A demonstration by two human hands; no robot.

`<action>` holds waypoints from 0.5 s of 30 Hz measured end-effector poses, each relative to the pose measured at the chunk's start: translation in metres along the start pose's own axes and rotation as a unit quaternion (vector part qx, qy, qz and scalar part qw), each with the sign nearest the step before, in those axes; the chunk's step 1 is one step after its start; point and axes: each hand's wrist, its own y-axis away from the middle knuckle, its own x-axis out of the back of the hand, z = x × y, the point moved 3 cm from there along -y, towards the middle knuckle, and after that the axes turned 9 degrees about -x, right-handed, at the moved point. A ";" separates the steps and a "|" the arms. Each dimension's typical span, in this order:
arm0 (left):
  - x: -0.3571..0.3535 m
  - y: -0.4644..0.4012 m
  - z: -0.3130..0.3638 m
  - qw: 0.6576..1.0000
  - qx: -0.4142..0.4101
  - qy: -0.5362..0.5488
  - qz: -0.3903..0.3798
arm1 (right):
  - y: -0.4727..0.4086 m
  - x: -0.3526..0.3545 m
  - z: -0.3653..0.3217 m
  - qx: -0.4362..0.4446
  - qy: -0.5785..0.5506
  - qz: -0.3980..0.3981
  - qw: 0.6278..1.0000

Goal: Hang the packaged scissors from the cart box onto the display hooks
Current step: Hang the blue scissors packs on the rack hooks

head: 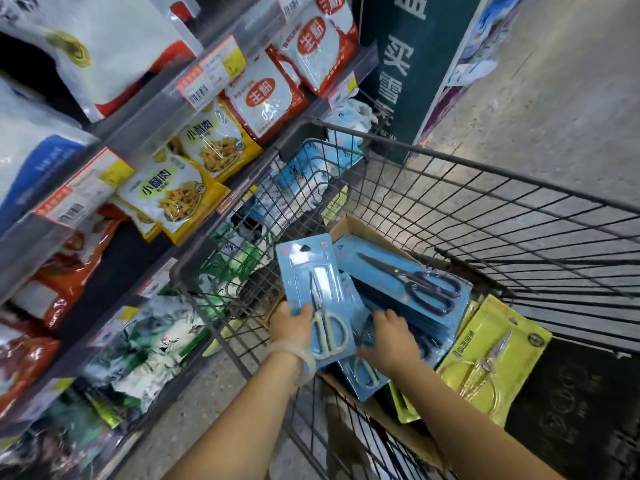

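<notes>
My left hand [292, 323] grips the lower end of a blue card of white-handled scissors [313, 289], raised above the cardboard box [349, 226] in the wire cart [485, 202]. My right hand [389, 336] reaches into the box, its fingers curled over the edge of a stack of blue cards topped by black-handled scissors [415, 282]. Another blue card of white-handled scissors [363, 372] lies under my right wrist. No display hooks are in view.
A yellow-green card of scissors [491, 358] lies at the box's right side. Shelves of food bags [180, 192] with price tags stand close on the left. A dark green sign board [408, 64] stands past the cart; concrete floor spreads to the right.
</notes>
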 end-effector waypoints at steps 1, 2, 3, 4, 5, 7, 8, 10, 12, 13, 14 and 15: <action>0.001 0.000 0.001 1.000 -0.003 0.001 -0.001 | 0.001 -0.005 0.001 -0.003 0.022 -0.001 1.000; 0.001 0.001 0.001 1.000 -0.004 0.006 -0.002 | 0.000 -0.009 0.002 -0.011 0.019 0.004 1.000; 0.003 0.001 0.002 1.000 -0.004 0.010 -0.001 | -0.002 -0.010 0.003 -0.021 0.003 0.011 1.000; 0.005 0.002 0.003 1.000 -0.005 0.014 0.002 | -0.003 -0.009 0.003 -0.031 -0.022 0.024 0.999; 0.008 0.002 0.005 1.000 -0.007 0.019 0.007 | -0.005 -0.008 0.003 -0.041 -0.058 0.039 0.997; 0.014 0.003 0.008 0.999 -0.010 0.031 0.015 | -0.008 -0.005 0.006 -0.059 -0.151 0.060 0.985; 0.017 0.003 0.010 0.999 -0.010 0.040 0.021 | -0.007 -0.002 0.007 -0.061 -0.196 0.059 0.977; 0.025 0.006 0.014 0.997 -0.016 0.060 0.035 | -0.005 0.002 0.009 -0.056 -0.262 0.046 0.962; 0.032 0.011 0.020 0.996 -0.023 0.078 0.039 | -0.004 0.005 0.012 -0.042 -0.296 0.036 0.953; 0.036 0.014 0.023 0.995 -0.028 0.088 0.037 | -0.002 0.006 0.014 -0.044 -0.307 0.027 0.950; 0.040 0.017 0.026 0.994 -0.033 0.098 0.035 | 0.001 0.008 0.015 -0.040 -0.310 0.019 0.950; 0.045 0.021 0.029 0.993 -0.038 0.108 0.032 | 0.004 0.012 0.015 -0.036 -0.312 0.013 0.949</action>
